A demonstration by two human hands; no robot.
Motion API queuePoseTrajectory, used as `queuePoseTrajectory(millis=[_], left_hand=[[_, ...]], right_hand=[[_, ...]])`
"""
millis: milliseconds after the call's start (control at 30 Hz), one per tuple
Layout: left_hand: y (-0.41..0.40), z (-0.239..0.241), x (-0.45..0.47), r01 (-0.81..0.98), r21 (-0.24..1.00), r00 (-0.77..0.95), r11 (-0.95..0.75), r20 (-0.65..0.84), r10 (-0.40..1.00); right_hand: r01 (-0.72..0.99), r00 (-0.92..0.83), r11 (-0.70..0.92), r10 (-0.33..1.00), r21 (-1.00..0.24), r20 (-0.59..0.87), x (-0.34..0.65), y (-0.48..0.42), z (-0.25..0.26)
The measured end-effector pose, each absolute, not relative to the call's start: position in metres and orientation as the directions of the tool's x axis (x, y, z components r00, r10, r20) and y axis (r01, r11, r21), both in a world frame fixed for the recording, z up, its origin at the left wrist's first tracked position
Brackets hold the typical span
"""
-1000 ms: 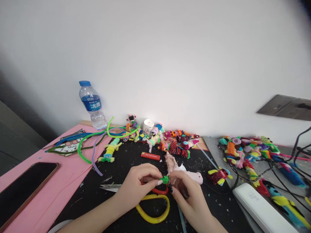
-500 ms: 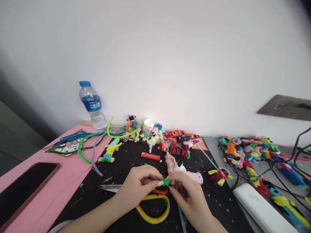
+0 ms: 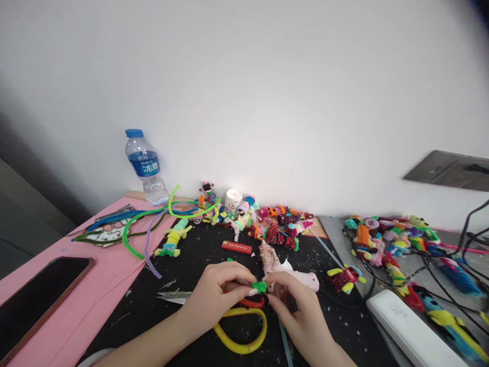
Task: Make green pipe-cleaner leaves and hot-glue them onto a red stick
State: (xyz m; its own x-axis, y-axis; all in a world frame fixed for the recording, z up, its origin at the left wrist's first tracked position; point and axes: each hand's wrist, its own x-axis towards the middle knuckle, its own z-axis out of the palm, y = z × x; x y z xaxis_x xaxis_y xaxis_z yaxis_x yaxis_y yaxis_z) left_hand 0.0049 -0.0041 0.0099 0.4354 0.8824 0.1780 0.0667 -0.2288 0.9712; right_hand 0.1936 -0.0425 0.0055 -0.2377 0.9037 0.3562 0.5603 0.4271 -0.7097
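Observation:
Between my two hands is a small bright green pipe cleaner piece [image 3: 260,287], short and fuzzy. My left hand [image 3: 223,288] pinches its left side with thumb and fingertips. From the right, my right hand [image 3: 296,300] is closed on its other side with thumb and forefinger. Beneath the hands lie scissors [image 3: 240,351] with a yellow and red handle, their blades showing to the left of my left wrist. Behind my right hand a pale pink hot glue gun [image 3: 305,279] rests on the black mat [image 3: 183,346]. A red lighter [image 3: 236,247] lies beyond the hands.
A yellow-green pipe cleaner figure [image 3: 173,238] lies left, near loose pipe cleaners [image 3: 153,239]. A water bottle [image 3: 145,165] and white candle [image 3: 234,198] stand by the wall. Right are a red-yellow figure [image 3: 345,278], piled figures [image 3: 397,232], cables and a white power bank [image 3: 410,326]. A phone [image 3: 42,300] lies left.
The green piece has turned slightly between my fingertips and looks more compact. Both hands stay in nearly the same place.

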Motion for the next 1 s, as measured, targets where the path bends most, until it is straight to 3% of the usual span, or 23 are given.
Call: queuePoseTrajectory(millis=[1000], left_hand=[[-0.0055,0.0087,0.0061,0.060,0.944,0.410,-0.324,0.273,0.870]], right_hand=[[0.538,-0.191,0.353,0.936,-0.765,0.297,0.1916,-0.0432,0.0054]])
